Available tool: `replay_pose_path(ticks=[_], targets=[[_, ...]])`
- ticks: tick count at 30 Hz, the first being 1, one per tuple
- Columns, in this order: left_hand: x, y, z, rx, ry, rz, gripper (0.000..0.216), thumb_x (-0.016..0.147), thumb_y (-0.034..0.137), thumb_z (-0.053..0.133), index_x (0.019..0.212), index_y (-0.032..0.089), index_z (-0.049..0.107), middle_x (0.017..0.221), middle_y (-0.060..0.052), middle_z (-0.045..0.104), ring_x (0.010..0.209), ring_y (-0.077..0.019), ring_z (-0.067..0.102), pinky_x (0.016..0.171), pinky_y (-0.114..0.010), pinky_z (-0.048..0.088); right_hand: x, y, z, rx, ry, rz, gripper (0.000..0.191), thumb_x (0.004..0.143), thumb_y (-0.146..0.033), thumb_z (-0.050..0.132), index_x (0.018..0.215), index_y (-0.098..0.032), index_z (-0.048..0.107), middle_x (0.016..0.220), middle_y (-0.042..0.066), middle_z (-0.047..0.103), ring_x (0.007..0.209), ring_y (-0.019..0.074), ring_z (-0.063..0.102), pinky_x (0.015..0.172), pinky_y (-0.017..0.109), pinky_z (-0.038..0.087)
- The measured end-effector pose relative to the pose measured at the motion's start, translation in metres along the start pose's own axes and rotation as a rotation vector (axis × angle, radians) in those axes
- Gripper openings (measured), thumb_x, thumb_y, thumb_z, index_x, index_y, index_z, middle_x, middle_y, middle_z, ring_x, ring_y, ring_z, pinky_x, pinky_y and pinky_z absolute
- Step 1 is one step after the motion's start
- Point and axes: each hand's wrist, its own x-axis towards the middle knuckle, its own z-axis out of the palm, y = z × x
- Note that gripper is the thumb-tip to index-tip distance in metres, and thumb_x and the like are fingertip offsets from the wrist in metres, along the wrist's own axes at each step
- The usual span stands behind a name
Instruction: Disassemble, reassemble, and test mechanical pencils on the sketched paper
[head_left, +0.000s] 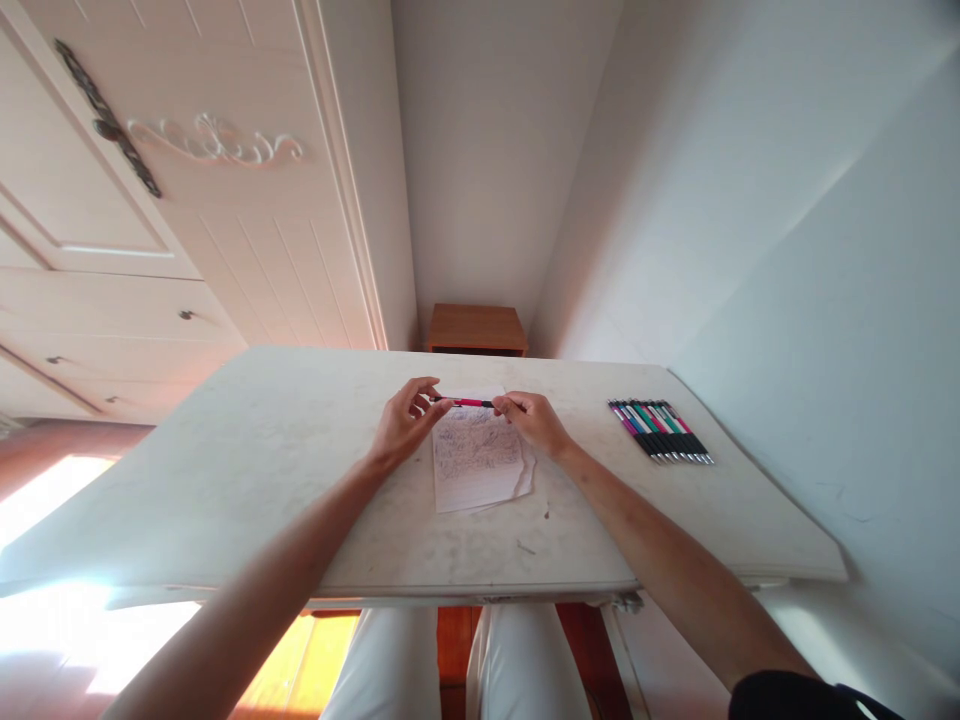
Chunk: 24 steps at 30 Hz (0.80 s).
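Both my hands hold one red pen (471, 403) level above the white table (247, 470). My left hand (407, 418) pinches its left end with fingertips. My right hand (531, 418) is closed on its right end. Under the pen lies a scribbled, crumpled sheet of paper (480, 462), between my two wrists. A row of several pens (660, 430) with pink, green and black barrels lies on the table to the right, apart from both hands.
A white wall runs along the table's right side. A small brown wooden cabinet (477, 329) stands beyond the far edge. A cream wardrobe with drawers (187, 220) fills the left. My legs in white trousers (457, 665) show under the near edge.
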Motion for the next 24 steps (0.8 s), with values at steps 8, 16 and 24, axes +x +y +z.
replay_pose_path(ticks=[8,16,24], targets=[[0.0024,-0.0057,0.0037,0.094,-0.005,0.005,0.029,0.082,0.045,0.056,0.077,0.018,0.066,0.069,-0.002,0.066,0.062,-0.0137,0.059,0.061,-0.024,0.045,0.0008,0.0026,0.001,0.035,-0.008,-0.007,0.048,0.086,-0.057,0.05,0.069,-0.016,0.067,0.061,0.002,0.059,0.061,0.0142,0.055,0.061,0.024,0.04],[0.0007,-0.0029,0.0002,0.104,-0.022,-0.111,0.056,0.09,0.058,0.035,0.063,0.016,0.059,0.053,-0.001,0.056,0.052,-0.0133,0.054,0.053,-0.023,0.04,0.0008,0.005,0.0023,0.047,-0.043,-0.023,0.046,0.086,-0.056,0.051,0.073,-0.016,0.068,0.063,0.002,0.061,0.063,0.0148,0.056,0.062,0.024,0.04],[0.0021,-0.0035,0.0032,0.018,-0.003,0.021,0.052,0.072,0.049,0.069,0.113,0.02,0.058,0.101,-0.005,0.067,0.06,-0.0098,0.057,0.059,-0.023,0.048,0.0011,0.004,0.001,0.051,-0.003,0.002,0.044,0.086,-0.054,0.052,0.072,-0.015,0.068,0.063,0.002,0.062,0.062,0.0145,0.057,0.061,0.024,0.041]])
